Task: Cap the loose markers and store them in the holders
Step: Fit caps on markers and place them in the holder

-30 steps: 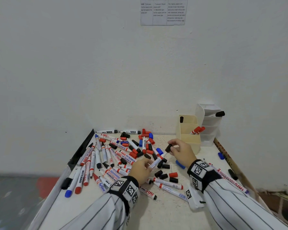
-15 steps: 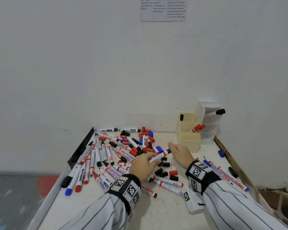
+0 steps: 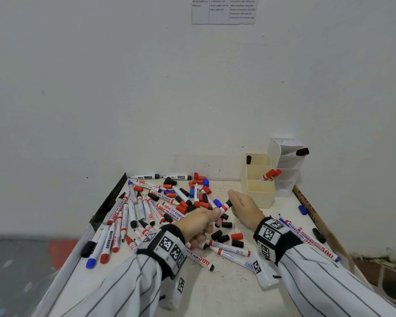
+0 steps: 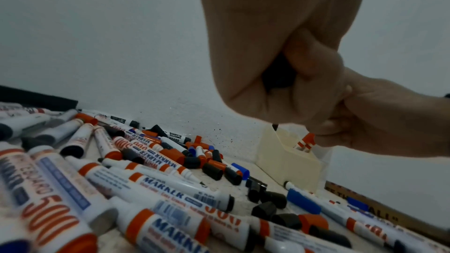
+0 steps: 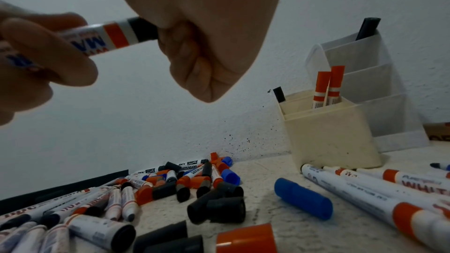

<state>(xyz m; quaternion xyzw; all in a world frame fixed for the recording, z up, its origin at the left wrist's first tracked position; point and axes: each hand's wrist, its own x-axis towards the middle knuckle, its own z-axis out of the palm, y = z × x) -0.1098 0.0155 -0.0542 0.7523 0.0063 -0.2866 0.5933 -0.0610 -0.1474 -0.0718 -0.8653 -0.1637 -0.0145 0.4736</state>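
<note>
My left hand point(image 3: 212, 216) grips a white marker point(image 3: 220, 211) with a red band, held just above the table. The right hand point(image 3: 233, 202) pinches the black cap point(image 3: 229, 204) that sits on the marker's tip. In the right wrist view the right hand's fingers point(image 5: 185, 49) curl round the black cap point(image 5: 142, 30), and my left hand point(image 5: 36, 55) holds the barrel. The left wrist view shows my left hand point(image 4: 280, 64) as a fist round something dark. Many loose markers point(image 3: 160, 207) and caps point(image 3: 223, 236) litter the table. A cream holder point(image 3: 258, 191) and a white tiered holder point(image 3: 286, 170) stand at the back right.
Two red-capped markers point(image 3: 271, 174) stand in the cream holder, and a black-capped one point(image 3: 302, 152) is in the white holder. A black strip point(image 3: 110, 200) runs along the table's left edge. A wooden ruler point(image 3: 316, 216) lies at the right. The wall is close behind.
The right hand has pushed the black cap down onto the marker's tip. Both hands have closed together and dropped slightly toward the table.
</note>
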